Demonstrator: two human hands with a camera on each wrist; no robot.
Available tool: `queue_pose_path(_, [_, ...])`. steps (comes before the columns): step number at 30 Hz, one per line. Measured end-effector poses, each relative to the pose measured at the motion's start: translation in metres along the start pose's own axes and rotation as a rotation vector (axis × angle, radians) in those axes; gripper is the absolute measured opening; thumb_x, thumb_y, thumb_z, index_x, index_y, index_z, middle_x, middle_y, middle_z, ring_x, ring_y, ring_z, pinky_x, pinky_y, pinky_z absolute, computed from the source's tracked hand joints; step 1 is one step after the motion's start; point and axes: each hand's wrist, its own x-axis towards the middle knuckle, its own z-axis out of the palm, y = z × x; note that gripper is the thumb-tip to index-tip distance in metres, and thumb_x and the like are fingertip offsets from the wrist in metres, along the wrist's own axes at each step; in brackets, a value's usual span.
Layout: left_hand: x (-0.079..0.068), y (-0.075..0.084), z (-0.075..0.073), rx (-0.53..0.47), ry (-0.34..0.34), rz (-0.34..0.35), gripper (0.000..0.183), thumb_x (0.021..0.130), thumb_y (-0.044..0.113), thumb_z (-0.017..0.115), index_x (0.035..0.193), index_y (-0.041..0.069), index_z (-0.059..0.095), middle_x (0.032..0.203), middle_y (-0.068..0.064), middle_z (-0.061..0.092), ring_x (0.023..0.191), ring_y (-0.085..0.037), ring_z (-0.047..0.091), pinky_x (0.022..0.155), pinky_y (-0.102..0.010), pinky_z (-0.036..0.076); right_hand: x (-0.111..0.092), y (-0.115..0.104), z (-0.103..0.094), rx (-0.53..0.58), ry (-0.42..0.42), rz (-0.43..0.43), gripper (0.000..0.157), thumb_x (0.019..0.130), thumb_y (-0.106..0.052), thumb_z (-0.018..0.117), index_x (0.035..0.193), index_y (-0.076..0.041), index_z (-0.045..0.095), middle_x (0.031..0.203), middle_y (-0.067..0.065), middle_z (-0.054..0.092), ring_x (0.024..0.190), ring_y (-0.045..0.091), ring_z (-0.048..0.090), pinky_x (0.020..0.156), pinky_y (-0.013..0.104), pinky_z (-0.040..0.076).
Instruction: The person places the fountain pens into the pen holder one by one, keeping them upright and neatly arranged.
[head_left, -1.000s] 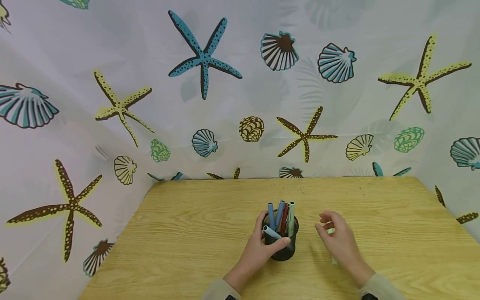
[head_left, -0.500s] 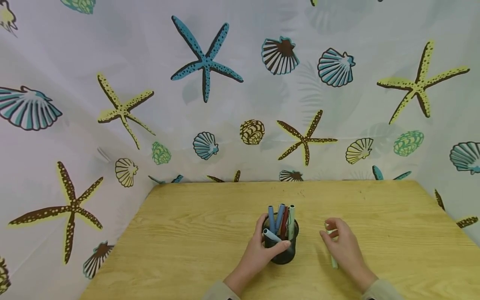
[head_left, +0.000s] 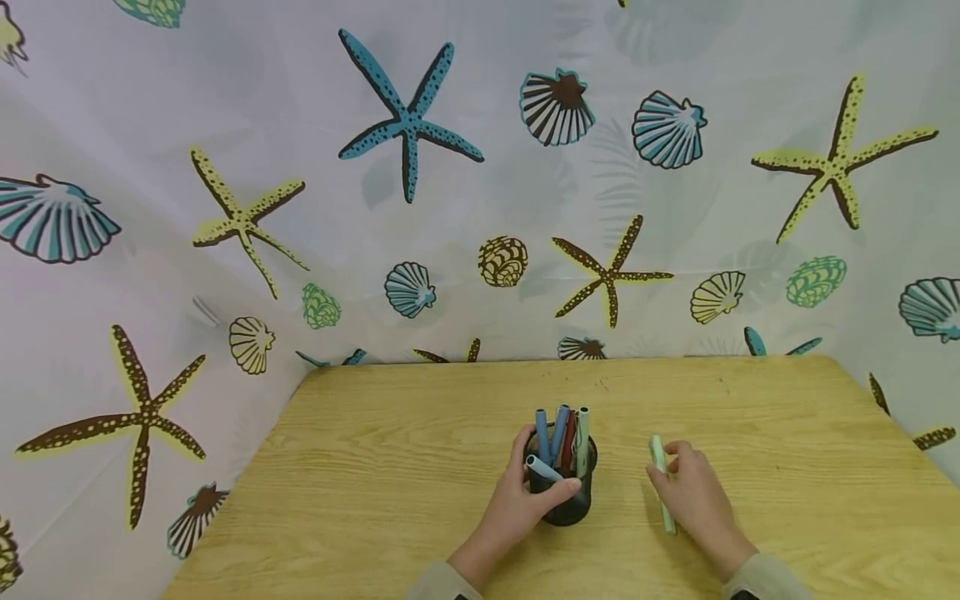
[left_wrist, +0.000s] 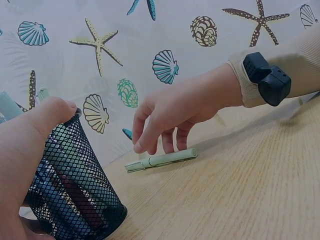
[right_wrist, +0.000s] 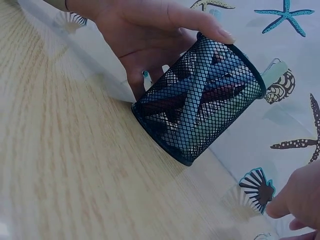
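My left hand grips a black mesh pen cup standing on the table, its thumb across the near rim. Several pens lean inside: blue ones, a dark red one and a pale green one. Right of the cup, a pale green pen lies flat on the wood. My right hand hovers low over that pen, fingers bent downward. In the left wrist view its fingertips come down at the pen's side, with thumb and fingers apart; whether they touch it I cannot tell.
The wooden table stretches away to a pale curtain printed with starfish and shells, which also closes in both sides. A black device is strapped to my right wrist.
My right hand has shifted slightly right and toward me, showing more of the loose green pen. The left hand and cup have stayed put.
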Motion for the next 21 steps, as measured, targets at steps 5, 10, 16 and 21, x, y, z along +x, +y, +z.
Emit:
queue_pose_path(5, [0.0,-0.001,0.0,0.003,0.002,-0.002,0.083,0.08,0.041,0.072,0.143,0.042,0.018,0.137,-0.01,0.041,0.119,-0.034,0.045,0.09,-0.054,0.039,0.003,0.001,0.003,-0.04,-0.06,0.031,0.052,0.09,-0.024,0.062,0.122,0.012,0.043,0.098,0.026,0.05,0.071,0.023,0.051,0.053,0.031,0.042])
queue_pose_path(10, [0.0,0.0,-0.001,0.006,0.006,-0.002,0.083,0.08,0.041,0.072,0.143,0.042,0.018,0.137,-0.01,0.041,0.119,-0.034,0.046,0.089,-0.053,0.041,0.007,-0.001,0.008,-0.1,-0.098,0.059,0.059,0.088,-0.027,0.063,0.124,0.014,0.04,0.095,0.025,0.045,0.066,0.024,0.047,0.05,0.031,0.039])
queue_pose_path(16, [0.001,0.001,0.0,0.006,0.005,0.003,0.083,0.08,0.04,0.072,0.143,0.041,0.019,0.136,-0.011,0.042,0.118,-0.034,0.047,0.088,-0.052,0.041,0.009,-0.004,0.008,-0.143,-0.1,0.097,0.046,0.087,-0.014,0.059,0.119,0.014,0.043,0.094,0.026,0.045,0.063,0.025,0.047,0.048,0.031,0.04])
queue_pose_path(21, [0.0,0.001,0.0,0.016,0.014,-0.009,0.084,0.079,0.041,0.072,0.144,0.039,0.018,0.134,-0.012,0.044,0.117,-0.033,0.048,0.087,-0.053,0.041,0.011,-0.004,0.006,-0.162,-0.114,0.111,0.04,0.084,-0.006,0.055,0.117,0.014,0.044,0.09,0.022,0.045,0.062,0.025,0.047,0.049,0.031,0.04])
